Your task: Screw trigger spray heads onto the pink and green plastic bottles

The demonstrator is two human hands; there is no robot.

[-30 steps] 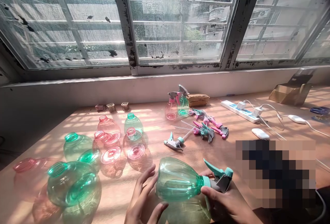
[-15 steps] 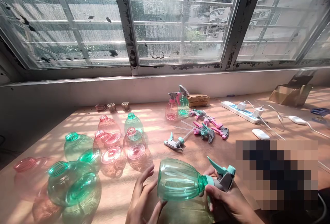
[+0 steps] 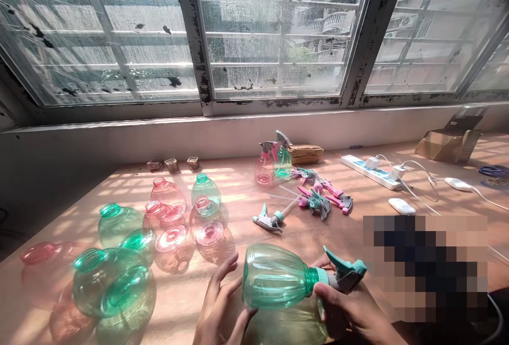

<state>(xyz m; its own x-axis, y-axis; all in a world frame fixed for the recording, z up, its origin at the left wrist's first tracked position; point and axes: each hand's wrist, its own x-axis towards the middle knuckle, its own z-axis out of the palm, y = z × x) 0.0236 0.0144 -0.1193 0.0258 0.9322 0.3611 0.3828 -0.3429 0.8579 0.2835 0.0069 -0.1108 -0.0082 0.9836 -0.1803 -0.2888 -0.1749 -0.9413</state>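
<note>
A clear green spray bottle point(image 3: 274, 277) lies on its side just above the table's near edge. My left hand point(image 3: 220, 308) cups its round base with fingers spread around it. My right hand point(image 3: 350, 313) grips the neck, where a teal and grey trigger sprayer head point(image 3: 344, 273) is fitted, pointing right. Both hands carry the bottle between them.
Several capless green and pink bottles point(image 3: 167, 223) stand at the left on the wooden table point(image 3: 238, 180). Loose sprayer heads point(image 3: 318, 196) lie in the middle, with two finished bottles point(image 3: 274, 162) behind. A power strip point(image 3: 369, 171), cables and a cardboard box point(image 3: 449, 141) sit right.
The sprayer head has turned slightly under my right hand and the bottle has shifted a little to the right. My left hand stays at the base.
</note>
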